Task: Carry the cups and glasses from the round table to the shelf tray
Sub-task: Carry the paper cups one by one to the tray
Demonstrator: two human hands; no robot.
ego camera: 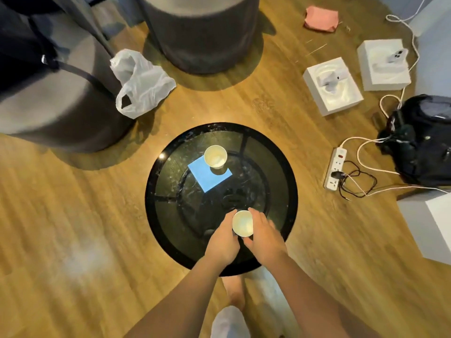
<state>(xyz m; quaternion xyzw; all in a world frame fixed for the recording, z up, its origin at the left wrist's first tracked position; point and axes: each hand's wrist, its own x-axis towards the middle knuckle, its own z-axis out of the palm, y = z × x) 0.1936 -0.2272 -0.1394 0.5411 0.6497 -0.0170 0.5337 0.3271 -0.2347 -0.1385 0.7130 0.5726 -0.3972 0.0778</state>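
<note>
Near cup (242, 223) sits upright at the near side of the round desk (280, 167), mouth open to the camera, pale inside. Both hands close on it from either side. The left hand (223, 240) wraps its fingers (230, 217) round the cup's left wall, curled against it. The right hand (264, 236) holds the right wall, its thumb near the cup's base and its fingers (256, 213) curved along the rim side; motion blur smears their tips, so how tightly they press cannot be told. Whether the cup's base touches the desk or is just off it cannot be told either.

Far cup (215, 156) stands upright toward the far side of the desk, well apart from the near cup, its base on a corner of a blue sheet (207, 176) lying flat on the desk's dark glass.

The desk stands on a wooden floor (73, 203). Beyond the desk, to its far left, a white bag (141, 84) lies crumpled between two grey round stools (61, 106). To the desk's far right lie two open white boxes (332, 86), and nearer right a power strip (334, 168) with cables, beside a black backpack (419, 140). A pink cloth (321, 19) lies far beyond the desk. The person's legs show below the desk's near edge.
</note>
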